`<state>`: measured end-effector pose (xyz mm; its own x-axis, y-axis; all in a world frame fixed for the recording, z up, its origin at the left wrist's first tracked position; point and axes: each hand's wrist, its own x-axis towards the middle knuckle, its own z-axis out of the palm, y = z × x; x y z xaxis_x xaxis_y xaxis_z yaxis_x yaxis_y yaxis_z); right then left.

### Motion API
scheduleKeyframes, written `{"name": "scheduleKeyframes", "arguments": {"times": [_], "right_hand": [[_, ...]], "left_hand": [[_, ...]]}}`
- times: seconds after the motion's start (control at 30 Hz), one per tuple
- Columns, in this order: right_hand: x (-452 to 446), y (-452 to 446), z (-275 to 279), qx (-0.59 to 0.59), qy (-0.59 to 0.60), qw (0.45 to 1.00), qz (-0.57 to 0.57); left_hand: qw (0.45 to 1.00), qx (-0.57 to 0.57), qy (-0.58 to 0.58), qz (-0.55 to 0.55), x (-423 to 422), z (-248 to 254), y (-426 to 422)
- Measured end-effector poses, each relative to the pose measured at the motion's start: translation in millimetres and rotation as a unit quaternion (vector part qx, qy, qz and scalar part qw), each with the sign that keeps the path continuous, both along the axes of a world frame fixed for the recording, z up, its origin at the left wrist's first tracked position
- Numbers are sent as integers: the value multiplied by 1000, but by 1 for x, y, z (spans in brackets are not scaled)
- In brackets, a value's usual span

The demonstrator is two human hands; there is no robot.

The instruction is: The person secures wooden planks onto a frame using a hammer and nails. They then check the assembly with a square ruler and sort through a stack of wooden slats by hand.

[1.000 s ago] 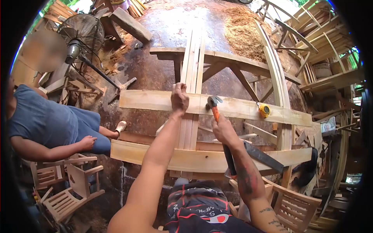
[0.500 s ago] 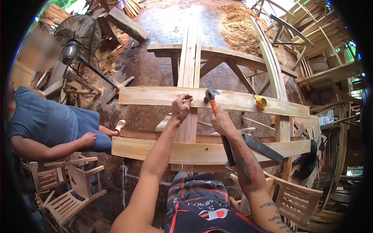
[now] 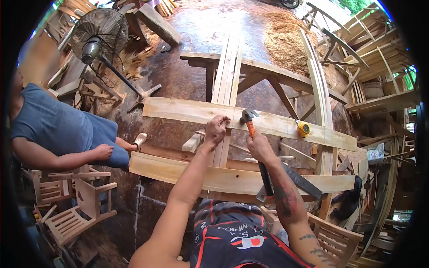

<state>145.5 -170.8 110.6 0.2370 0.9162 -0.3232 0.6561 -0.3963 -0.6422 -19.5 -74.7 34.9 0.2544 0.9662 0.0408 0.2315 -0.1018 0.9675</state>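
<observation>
My right hand (image 3: 260,146) grips a claw hammer (image 3: 251,130) by its orange and black handle. The hammer's head hangs just above the far plank (image 3: 178,110), right of my left hand. With fingers pinched together, my left hand (image 3: 217,130) is at that same plank, over the place where it crosses long narrow boards (image 3: 227,76). Whatever the pinch holds is too small to make out. A yellow tape measure (image 3: 304,129) rests on the far plank to the right. Nearer my body lies a second plank (image 3: 167,169), with a handsaw (image 3: 298,181) by it under my right forearm.
A person in a blue-grey shirt (image 3: 53,123) stands at the left. Behind is a standing fan (image 3: 99,38). Wooden chairs (image 3: 82,207) are at lower left, and a wooden bench (image 3: 263,69) supports the long boards. Sawdust (image 3: 286,42) covers the floor beyond; stacked lumber (image 3: 380,67) fills the right.
The view has tilted slightly, so the surroundings sit a little differently in the picture. My left hand still pinches at the plank, and the hammer stays close beside it.
</observation>
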Motion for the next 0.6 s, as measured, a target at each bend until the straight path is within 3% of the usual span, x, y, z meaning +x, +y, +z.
{"name": "scheduleKeyframes", "arguments": {"times": [0.23, 0.37, 0.47, 0.6], "right_hand": [[5, 3, 5, -18, -15, 1000, 20], [16, 10, 36, -3, -44, 996, 76], [10, 11, 70, 74, 65, 988, 118], [-4, 2, 63, 179, 72, 974, 115]], "left_hand": [[998, 56, 17, 19, 2, 0, -3], [997, 76, -4, 22, 3, -3, -4], [996, 84, -7, 15, 3, -5, -4], [997, 69, -23, 6, 2, -6, -4]]}}
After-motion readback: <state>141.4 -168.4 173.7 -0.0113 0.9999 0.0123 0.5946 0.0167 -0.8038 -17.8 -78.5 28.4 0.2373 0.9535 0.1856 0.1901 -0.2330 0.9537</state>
